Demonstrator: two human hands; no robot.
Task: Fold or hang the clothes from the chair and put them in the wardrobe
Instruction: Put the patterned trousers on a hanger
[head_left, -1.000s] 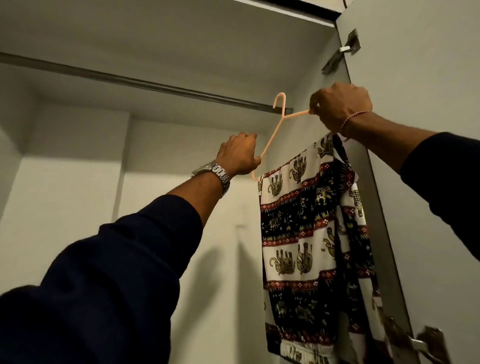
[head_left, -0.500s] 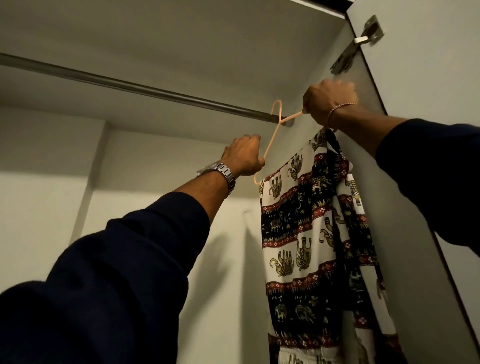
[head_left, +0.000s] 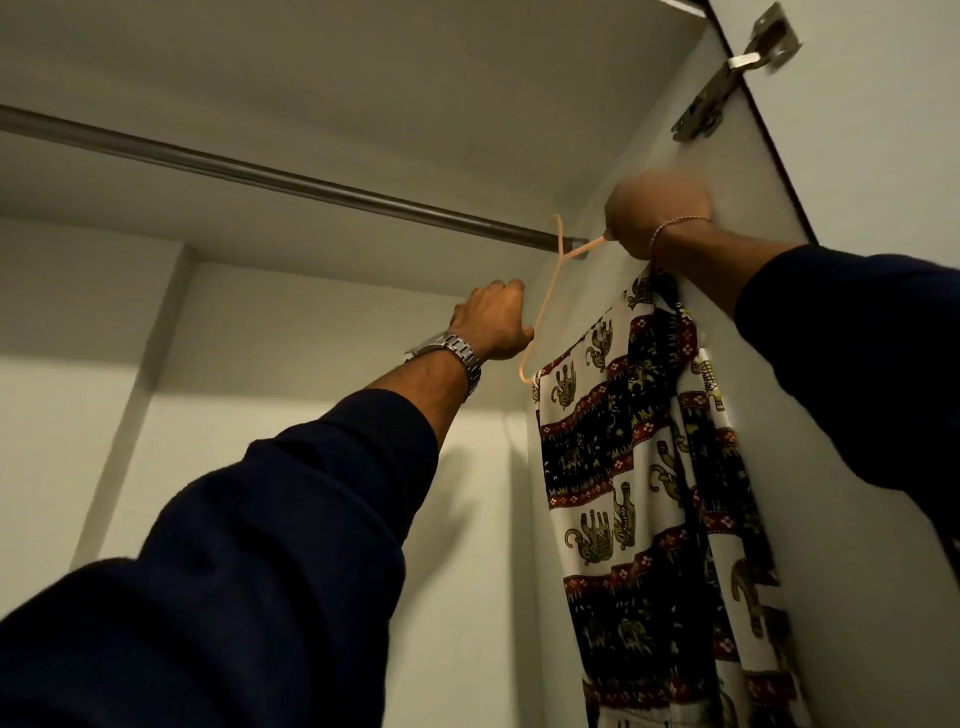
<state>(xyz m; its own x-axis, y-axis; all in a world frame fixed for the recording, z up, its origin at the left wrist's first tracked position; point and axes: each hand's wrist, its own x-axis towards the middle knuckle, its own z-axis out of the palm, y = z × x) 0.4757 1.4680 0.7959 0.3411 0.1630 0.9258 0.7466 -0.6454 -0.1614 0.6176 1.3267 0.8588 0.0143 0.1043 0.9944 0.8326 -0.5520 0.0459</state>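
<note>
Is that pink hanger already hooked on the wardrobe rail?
Cannot tell for sure. The hanger's hook overlaps the rail, but both hands, left and right, grip the tilted hanger.

We see a thin peach hanger (head_left: 543, 306), tilted, its hook at the grey metal rail (head_left: 291, 179) inside the white wardrobe (head_left: 363, 57). A garment (head_left: 639, 467) printed with elephants in white, black and dark red bands hangs from it beside the right wall.
</note>
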